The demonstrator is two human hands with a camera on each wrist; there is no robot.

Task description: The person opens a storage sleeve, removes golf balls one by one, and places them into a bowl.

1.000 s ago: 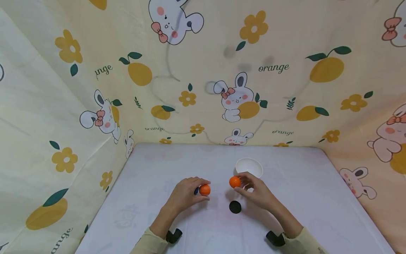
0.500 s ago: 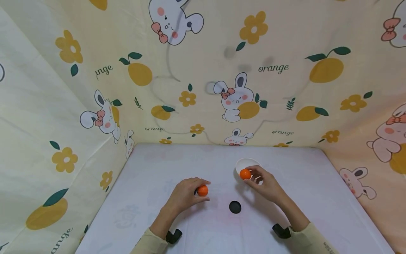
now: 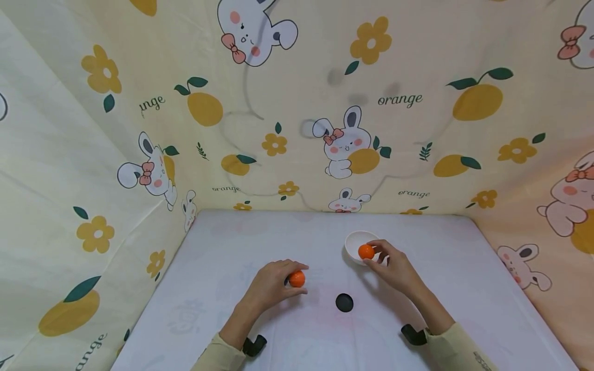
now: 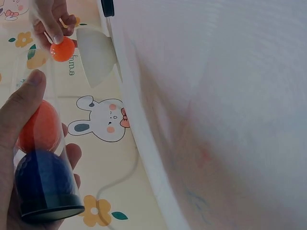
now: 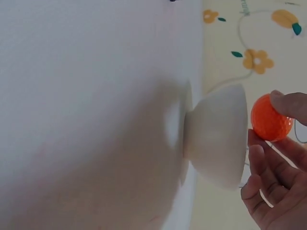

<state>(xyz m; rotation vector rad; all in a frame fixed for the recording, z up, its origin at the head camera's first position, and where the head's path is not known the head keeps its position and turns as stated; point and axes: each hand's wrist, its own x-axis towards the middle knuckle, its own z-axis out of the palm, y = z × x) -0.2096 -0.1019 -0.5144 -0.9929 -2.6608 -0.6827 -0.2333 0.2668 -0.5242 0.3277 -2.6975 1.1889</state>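
Right side: we record the right grip [image 3: 390, 269] (a bare hand) pinching a glossy orange dimpled ball [image 5: 271, 118] between the thumb and fingers. The ball sits just above the rim of a round white smooth-walled bowl [image 5: 216, 139], within its outline in both wrist views; we read a narrow gap between ball and rim, no contact. The bowl stands upright on its foot on the white cloth-covered counter [image 3: 315, 340].

Left side: the left grip [image 3: 273, 283] (also bare) is curled round a clear plastic-looking cylindrical tube [image 4: 53, 88], thumb along one side and fingers behind. We see the tube held sideways above the counter, roughly parallel to it. Inside lie a second orange ball [image 4: 42, 128] and, next to it toward the base, a dark blue dimpled ball [image 4: 45, 176]. A flat dark round base cap [image 4: 53, 213] closes the end toward the person's left; we cannot tell whether the other end is covered, its edge being too faint.

Between the hands, nearer the person, we note a flat black round disc [image 3: 344, 302] lying on the counter, apart from both hands and the bowl.

Surroundings: pale beige sleeves [image 3: 457, 348] on both arms; a cream cloth backdrop [image 3: 297, 93] printed with rabbits, oranges and flowers.
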